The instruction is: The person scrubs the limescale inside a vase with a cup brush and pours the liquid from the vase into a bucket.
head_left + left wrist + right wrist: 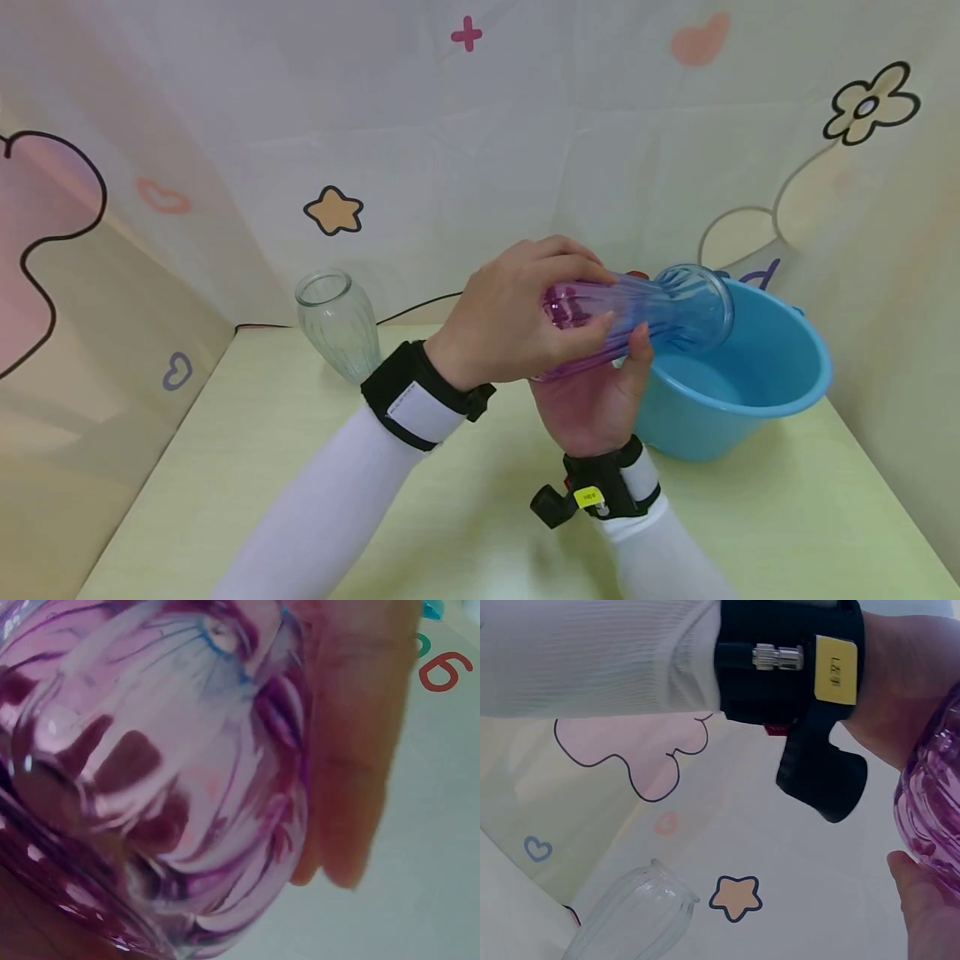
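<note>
A ribbed glass vase, purple at its base and blue at its flared mouth, lies on its side in the air, its mouth over the blue basin. My left hand grips its purple base from above, fingers curled over it. Beneath it, my right hand cups the body palm up, thumb against the side. The left wrist view is filled by the purple vase with a finger beside it. In the right wrist view the purple vase shows at the right edge.
A clear ribbed glass vase stands upright at the back left of the pale green table, also seen as the clear vase. A black cable runs along the back wall. Patterned curtain walls close in three sides.
</note>
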`<state>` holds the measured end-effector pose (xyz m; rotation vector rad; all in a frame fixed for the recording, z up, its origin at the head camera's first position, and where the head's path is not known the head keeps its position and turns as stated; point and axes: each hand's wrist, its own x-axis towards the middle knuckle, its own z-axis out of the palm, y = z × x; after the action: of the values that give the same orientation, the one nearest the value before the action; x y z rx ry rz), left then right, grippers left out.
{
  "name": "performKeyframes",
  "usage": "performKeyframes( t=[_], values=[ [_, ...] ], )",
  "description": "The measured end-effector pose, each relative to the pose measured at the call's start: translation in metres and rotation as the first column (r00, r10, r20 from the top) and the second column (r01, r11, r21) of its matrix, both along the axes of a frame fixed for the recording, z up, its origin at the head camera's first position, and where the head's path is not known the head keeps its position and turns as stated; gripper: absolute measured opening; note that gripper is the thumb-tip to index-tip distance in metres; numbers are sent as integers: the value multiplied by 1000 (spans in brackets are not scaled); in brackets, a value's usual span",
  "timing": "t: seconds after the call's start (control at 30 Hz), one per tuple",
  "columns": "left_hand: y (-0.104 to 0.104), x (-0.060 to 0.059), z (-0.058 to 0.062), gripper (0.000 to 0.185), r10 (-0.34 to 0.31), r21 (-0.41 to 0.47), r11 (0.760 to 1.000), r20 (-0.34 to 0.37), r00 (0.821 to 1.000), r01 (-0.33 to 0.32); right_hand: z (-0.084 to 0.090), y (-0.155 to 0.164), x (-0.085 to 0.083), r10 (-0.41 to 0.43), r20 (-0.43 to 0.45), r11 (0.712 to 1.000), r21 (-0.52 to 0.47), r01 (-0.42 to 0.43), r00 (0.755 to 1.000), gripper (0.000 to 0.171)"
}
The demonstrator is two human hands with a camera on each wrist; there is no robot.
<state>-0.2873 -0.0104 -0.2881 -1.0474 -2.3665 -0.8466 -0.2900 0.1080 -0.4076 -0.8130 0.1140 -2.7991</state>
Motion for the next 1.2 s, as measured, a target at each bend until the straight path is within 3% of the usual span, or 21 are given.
performKeyframes(
  t=[0.27, 0.5, 0.7, 1.03, 1.2],
  values=[
    [2, -9, 12, 28, -36, -68, 997, 37, 999, 38, -4, -4, 0, 41, -25, 999, 14, -41, 999, 76],
    [10, -11, 26, 30, -19, -185, 982, 110, 994, 39, -4, -2, -2, 61, -42, 998, -19, -62, 997, 77],
    [18, -10, 35, 30, -14, -242, 969, 126, 992, 45, -6, 0, -1, 95, -32, 994, -56, -97, 995, 81],
    [35, -6, 44, 30, 18, -397, 918, 57, 998, 6, -10, 5, -1, 130, -108, 983, -118, -142, 986, 82],
    [37, -5, 45, 31, 25, -419, 908, 48, 999, -3, -10, 5, -3, 149, -146, 977, -132, -168, 978, 79]
  ],
)
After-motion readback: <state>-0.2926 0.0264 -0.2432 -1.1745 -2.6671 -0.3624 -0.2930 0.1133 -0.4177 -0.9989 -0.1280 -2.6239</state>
